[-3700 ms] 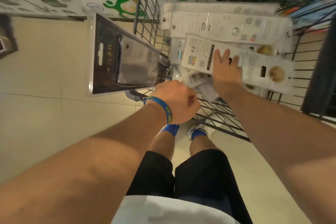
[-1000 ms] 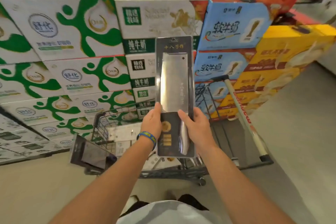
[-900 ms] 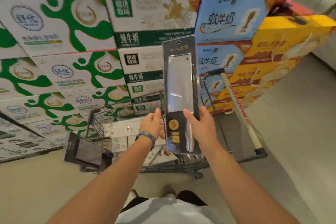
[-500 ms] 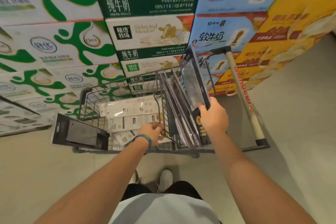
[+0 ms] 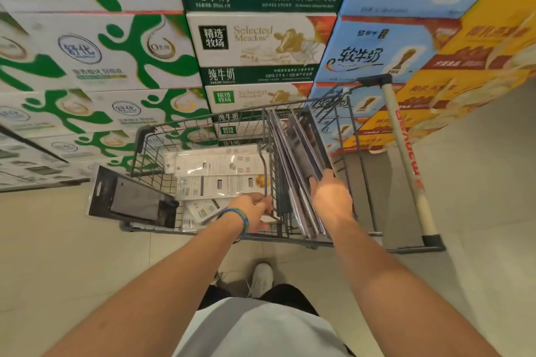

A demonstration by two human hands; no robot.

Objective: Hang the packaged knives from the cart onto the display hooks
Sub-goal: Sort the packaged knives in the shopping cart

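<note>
1. Head view, far left: one dark packaged knife (image 5: 130, 200) lies flat across the near-left corner of the cart (image 5: 150, 136), sticking out past the rim.
2. White packages (image 5: 220, 174) lie stacked flat in the main basket.
3. The left hand (image 5: 255, 210), with a blue wristband (image 5: 240, 219), has its fingers curled round the wire divider (image 5: 265, 177) that splits the basket.
4. Just right of the divider, several upright packaged knives (image 5: 290, 171) stand on edge side by side in the narrow rear compartment.
5. The right hand (image 5: 330, 200) grips the rightmost pack (image 5: 311, 151) of that row at its near end, fingers wrapped over its edge.
6. The cart's handle (image 5: 406, 159) runs along the right, and stacked milk cartons (image 5: 255, 43) rise behind.
</note>
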